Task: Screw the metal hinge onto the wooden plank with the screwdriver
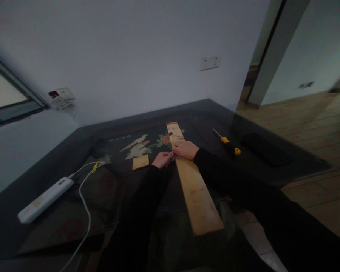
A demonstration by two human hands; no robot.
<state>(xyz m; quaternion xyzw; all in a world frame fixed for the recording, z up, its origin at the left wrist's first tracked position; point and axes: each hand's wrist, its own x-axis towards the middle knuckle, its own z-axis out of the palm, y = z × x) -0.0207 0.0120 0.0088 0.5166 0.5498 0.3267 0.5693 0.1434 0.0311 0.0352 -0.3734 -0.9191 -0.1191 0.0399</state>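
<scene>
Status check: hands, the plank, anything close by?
Right hand flat on wooden plank. Left hand at plank's left edge, on something small, unclear. Small wood piece left, screwdriver right.

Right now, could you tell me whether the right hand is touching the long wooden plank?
Touching: the head view shows the right hand lying flat across the long wooden plank, with no gap visible.

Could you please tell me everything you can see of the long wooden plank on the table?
The long wooden plank is a flat, pale strip that looks like bare wood. It lies on the dark table, running from the near edge, which its near end overhangs, toward the wall. The right hand rests flat across it; the left hand touches its left edge, pinching something small and unclear.
</scene>
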